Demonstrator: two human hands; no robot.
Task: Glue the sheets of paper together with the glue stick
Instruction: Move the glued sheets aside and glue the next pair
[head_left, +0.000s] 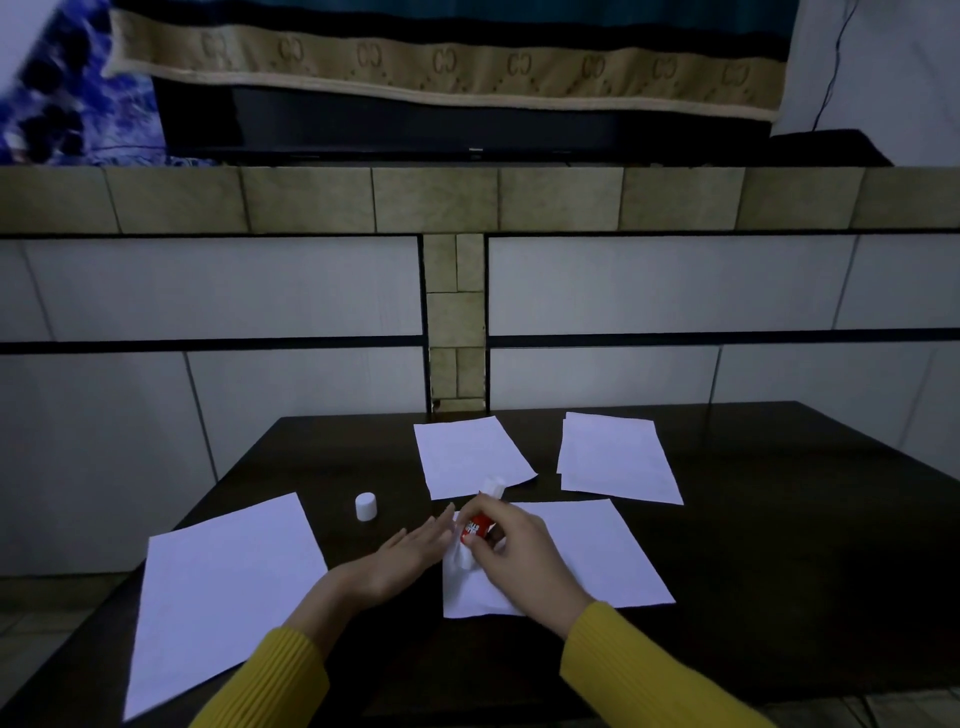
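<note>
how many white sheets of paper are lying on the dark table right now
4 visible places: near left, centre under both hands, far centre, and far right, where offset edges suggest a stack, so more may be hidden.

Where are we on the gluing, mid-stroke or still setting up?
Done: the white cap is off and stands on the table. In hand: the right hand grips the glue stick over the near sheet, while the left hand rests flat at its edge. Left: the left sheet, far sheet and right stack lie apart, unjoined.
</note>
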